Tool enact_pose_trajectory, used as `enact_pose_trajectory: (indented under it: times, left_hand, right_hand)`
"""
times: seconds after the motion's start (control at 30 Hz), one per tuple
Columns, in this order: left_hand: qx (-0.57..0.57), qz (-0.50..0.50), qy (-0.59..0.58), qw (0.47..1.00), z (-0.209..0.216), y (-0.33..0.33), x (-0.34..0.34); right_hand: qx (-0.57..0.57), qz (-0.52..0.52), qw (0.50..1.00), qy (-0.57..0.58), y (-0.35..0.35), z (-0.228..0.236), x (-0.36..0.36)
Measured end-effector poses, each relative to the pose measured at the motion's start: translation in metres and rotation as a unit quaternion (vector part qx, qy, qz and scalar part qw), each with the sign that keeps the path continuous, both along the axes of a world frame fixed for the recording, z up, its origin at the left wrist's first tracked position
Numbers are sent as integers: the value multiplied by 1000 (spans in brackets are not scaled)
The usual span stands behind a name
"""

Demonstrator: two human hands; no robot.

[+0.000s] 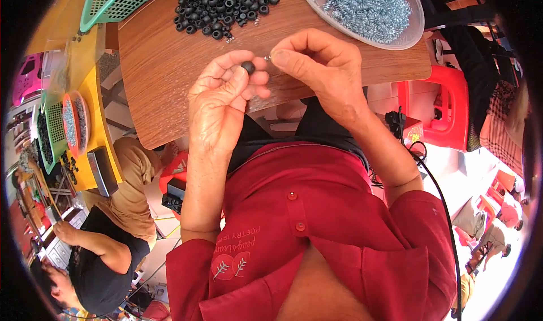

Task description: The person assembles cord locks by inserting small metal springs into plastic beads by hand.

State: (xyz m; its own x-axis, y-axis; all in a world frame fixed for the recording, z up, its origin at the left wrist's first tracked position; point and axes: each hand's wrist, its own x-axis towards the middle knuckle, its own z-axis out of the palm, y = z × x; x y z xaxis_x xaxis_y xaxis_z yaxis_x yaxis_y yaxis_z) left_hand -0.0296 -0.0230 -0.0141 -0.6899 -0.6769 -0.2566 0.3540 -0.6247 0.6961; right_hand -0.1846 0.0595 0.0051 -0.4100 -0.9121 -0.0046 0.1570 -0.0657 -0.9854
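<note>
Over the near part of the brown wooden table [161,75], my left hand [218,98] pinches a black ball-shaped plastic piece [249,67] between thumb and fingers, its other fingers loosely curled. Just to the right, my right hand [322,66] holds a small metal spring [267,57] at its thumb and fingertip, a short gap from the black piece. Beyond my hands lies a heap of black hollow ball-shaped pieces [223,7]. A few loose springs [229,39] lie at the heap's near edge. At the far right, a clear plastic bowl [390,46] holds many springs [365,10].
A green mesh basket [85,22] stands at the far left. Further left, a yellow table [110,146] carries more trays, beside a seated co-worker in black [104,264]. A red plastic stool [452,109] is at the right, and a black cable [444,202] hangs past my right arm.
</note>
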Motion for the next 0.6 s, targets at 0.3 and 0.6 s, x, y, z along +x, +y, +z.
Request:
enact_pose_trajectory:
  times: [0.3,0.6]
  left_hand:
    - [-19,-13,-22,999,4,-11,-8]
    - [30,-20,21,999,-10,-13,-4]
  right_hand:
    - [-10,2,1000,-4,-8,1,-3]
    - [5,-18,1000,13,-7,-7,-4]
